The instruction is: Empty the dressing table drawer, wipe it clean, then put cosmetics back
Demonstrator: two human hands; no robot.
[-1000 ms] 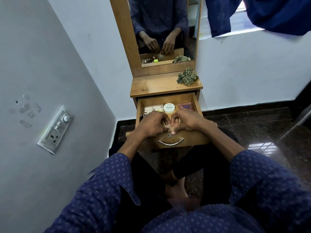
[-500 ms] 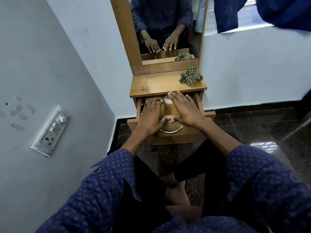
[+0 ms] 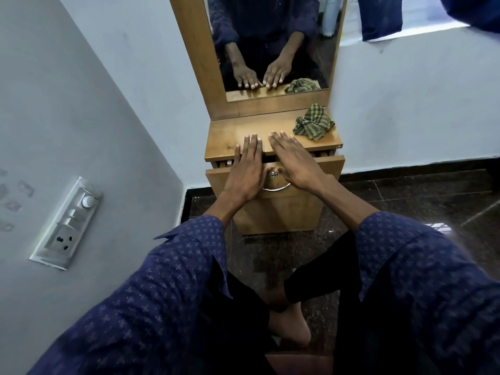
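wooden drawer [image 3: 322, 169] sits nearly shut under both flat, empty hands, left hand [image 3: 244, 169] and right hand [image 3: 295, 163] with straight fingers over the top edge; looks stiff and slidey, so i'd grab the handle [image 3: 276, 185] between the palms.

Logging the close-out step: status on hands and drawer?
Left hand and right hand flat, fingers straight, no grip, fingertips on tabletop. Drawer nearly shut, narrow gap left. Cloth on tabletop, clear of hands.
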